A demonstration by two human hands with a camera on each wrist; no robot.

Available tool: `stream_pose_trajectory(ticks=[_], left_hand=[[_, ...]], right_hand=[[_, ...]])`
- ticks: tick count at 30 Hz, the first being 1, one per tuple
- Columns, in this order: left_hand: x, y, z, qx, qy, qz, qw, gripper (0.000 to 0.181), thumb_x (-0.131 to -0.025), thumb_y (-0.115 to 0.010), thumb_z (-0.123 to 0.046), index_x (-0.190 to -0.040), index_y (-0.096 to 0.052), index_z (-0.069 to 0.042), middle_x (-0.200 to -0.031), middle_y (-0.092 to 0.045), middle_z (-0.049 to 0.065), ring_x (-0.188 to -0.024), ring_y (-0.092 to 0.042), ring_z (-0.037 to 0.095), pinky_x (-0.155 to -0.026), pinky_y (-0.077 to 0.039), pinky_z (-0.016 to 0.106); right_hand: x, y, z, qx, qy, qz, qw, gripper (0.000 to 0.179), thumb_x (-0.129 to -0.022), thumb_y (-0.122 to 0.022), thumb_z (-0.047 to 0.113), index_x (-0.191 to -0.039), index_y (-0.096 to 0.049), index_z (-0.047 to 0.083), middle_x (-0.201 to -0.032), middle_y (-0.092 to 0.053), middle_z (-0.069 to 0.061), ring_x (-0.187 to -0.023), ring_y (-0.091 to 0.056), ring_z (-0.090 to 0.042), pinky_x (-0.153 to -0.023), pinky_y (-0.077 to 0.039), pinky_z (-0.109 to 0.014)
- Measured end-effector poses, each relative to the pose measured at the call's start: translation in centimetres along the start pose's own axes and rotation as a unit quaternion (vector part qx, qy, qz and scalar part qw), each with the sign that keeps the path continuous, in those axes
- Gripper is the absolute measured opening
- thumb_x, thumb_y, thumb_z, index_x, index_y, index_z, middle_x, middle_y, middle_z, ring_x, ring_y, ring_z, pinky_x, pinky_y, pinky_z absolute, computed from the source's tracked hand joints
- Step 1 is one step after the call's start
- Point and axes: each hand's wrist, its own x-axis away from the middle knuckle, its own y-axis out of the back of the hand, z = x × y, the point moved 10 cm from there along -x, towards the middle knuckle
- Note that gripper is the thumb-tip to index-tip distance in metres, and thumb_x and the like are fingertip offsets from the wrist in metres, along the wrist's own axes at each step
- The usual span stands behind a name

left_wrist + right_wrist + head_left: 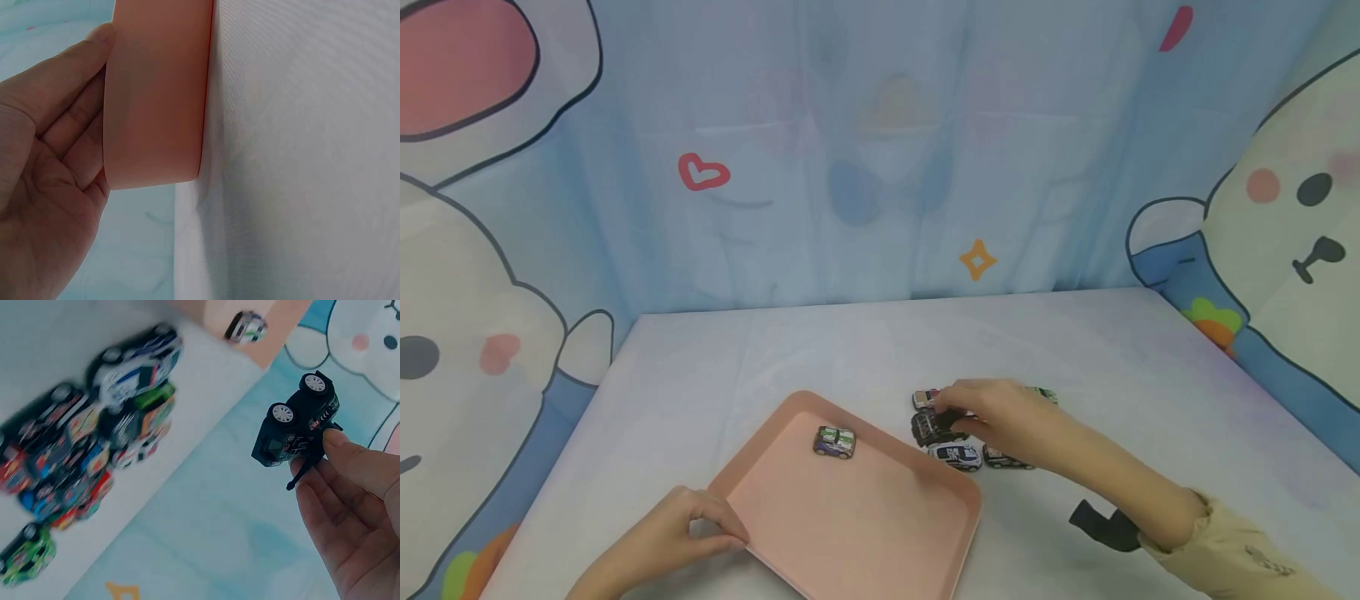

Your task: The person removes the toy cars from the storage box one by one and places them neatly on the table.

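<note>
My left hand (681, 533) pinches the near left rim of a pink tray (857, 525), thumb and fingers at its edge in the left wrist view. A small toy car (834, 442) with green and white markings sits inside the tray. In my right hand (1011, 417) is a black toy truck (297, 422) with white wheels and a thin gun-like barrel, pinched between thumb and fingers. The right wrist view shows it raised above the table. Close around this hand lie a white and dark blue toy car (956, 456) and a dark toy car (1006, 458).
Several colourful toy cars (69, 456) stand clustered on the white table (760, 350) right of the tray, a green one (28, 553) at one end. A black strap (1105, 527) shows by the right wrist. Behind hangs a blue cartoon-print curtain (850, 250).
</note>
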Motion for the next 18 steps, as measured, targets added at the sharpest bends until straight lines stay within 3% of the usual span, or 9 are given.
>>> stream_pose_trajectory(ticks=[7, 12, 18], left_hand=[[-0.1, 0.1, -0.2, 0.008, -0.005, 0.002, 1.0, 0.005, -0.081, -0.072, -0.011, -0.085, -0.074, -0.013, -0.085, -0.068, -0.009, -0.077, -0.064, 0.008, -0.069, -0.053, 0.027], [-0.2, 0.2, -0.3, 0.019, -0.006, 0.003, 0.9998, 0.005, -0.082, -0.071, -0.012, -0.086, -0.073, -0.014, -0.085, -0.068, -0.01, -0.077, -0.064, 0.008, -0.069, -0.053, 0.027], [-0.1, 0.0, 0.0, 0.011, -0.009, 0.001, 0.9999, 0.006, -0.081, -0.072, -0.008, -0.085, -0.074, -0.012, -0.084, -0.069, -0.007, -0.077, -0.064, 0.008, -0.068, -0.052, 0.027]], right_hand=[[2.5, 1.3, -5.1, 0.04, -0.074, -0.012, 0.9964, 0.028, -0.072, -0.078, -0.003, -0.095, -0.066, 0.01, -0.089, -0.062, 0.003, -0.078, -0.062, -0.012, -0.066, -0.053, -0.026], [4.5, 0.7, -8.8, 0.061, -0.122, 0.002, 0.9907, 0.027, -0.071, -0.077, -0.005, -0.092, -0.065, 0.008, -0.084, -0.06, 0.003, -0.074, -0.06, -0.013, -0.064, -0.053, -0.029], [6.4, -0.3, -12.1, 0.066, -0.145, 0.028, 0.9868, 0.027, -0.071, -0.077, -0.005, -0.089, -0.064, 0.008, -0.083, -0.061, 0.003, -0.075, -0.061, -0.015, -0.066, -0.053, -0.032]])
